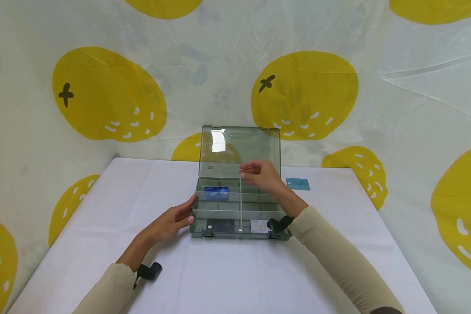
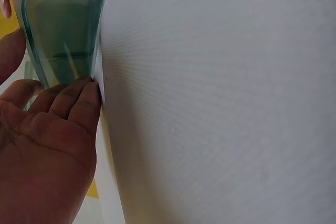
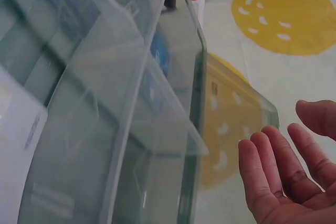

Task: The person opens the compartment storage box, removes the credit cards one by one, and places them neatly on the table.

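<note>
A translucent grey-green divided box (image 1: pixel 242 236) stands on the table with its lid (image 1: pixel 255 146) raised at the back. My left hand (image 1: pixel 172 221) rests against the box's left side, its fingers along the side wall. Over the back of the box, near the top of the central divider (image 1: pixel 240 205), is my right hand (image 1: pixel 262 175). In the right wrist view its fingers (image 3: pixel 286 163) are loosely bent and hold nothing. Inside, a blue card (image 1: pixel 216 193) lies back left, a black card (image 1: pixel 220 225) front left and a white card (image 1: pixel 259 226) front right, partly hidden by the wrist camera.
A teal card (image 1: pixel 298 184) lies on the white-covered table (image 1: pixel 235 274), right of the box. Behind stands a pale cloth (image 1: pixel 208 83) printed with yellow fruit. Clear upright partitions (image 1: pixel 216 213) split the box into several compartments. Black wrist cameras (image 1: pixel 150 271) sit on both wrists.
</note>
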`<state>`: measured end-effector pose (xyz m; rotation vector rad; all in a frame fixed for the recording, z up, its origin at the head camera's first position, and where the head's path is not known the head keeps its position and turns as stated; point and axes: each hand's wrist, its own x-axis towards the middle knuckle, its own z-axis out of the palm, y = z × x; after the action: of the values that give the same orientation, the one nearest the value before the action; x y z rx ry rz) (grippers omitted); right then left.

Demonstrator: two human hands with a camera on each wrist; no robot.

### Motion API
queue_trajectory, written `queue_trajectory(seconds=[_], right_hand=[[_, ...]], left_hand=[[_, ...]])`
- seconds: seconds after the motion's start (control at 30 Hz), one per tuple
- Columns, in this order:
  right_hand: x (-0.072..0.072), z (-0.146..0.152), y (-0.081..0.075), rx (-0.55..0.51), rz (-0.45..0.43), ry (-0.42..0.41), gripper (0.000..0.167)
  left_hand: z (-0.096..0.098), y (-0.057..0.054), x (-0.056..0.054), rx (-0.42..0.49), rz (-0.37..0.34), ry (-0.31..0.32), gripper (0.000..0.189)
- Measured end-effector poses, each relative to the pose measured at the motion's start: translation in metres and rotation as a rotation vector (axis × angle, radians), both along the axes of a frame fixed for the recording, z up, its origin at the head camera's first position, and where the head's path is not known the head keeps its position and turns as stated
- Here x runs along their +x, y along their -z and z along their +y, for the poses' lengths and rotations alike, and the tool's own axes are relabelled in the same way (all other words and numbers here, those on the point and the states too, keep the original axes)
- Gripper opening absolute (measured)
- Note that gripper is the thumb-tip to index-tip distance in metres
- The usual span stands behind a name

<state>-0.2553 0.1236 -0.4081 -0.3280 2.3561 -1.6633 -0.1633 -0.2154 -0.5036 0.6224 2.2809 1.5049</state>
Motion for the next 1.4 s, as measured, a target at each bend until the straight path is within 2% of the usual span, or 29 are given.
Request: queue_trajectory(seconds=[0.37, 0.73, 1.2, 1.4], right_hand=[[-0.005, -0.038, 0.013, -0.077, -0.083, -0.021, 0.030], [-0.009, -0.065, 0.023, -0.002, -0.099, -0.052, 0.034], [-0.016, -0.084, 0.034, 0.013, -0.158, -0.088, 0.038], [-0.020, -0.085, 0.035, -0.018, -0.218, -0.098, 0.039]], left_hand=[[0.000, 0.000, 0.000, -0.004, 0.006, -0.001, 0.080], [0.001, 0.000, 0.000, 0.005, -0.006, -0.006, 0.079], [0.001, -0.001, 0.001, 0.013, 0.002, -0.001, 0.078], [0.002, 0.000, 0.001, 0.015, 0.001, -0.005, 0.078]])
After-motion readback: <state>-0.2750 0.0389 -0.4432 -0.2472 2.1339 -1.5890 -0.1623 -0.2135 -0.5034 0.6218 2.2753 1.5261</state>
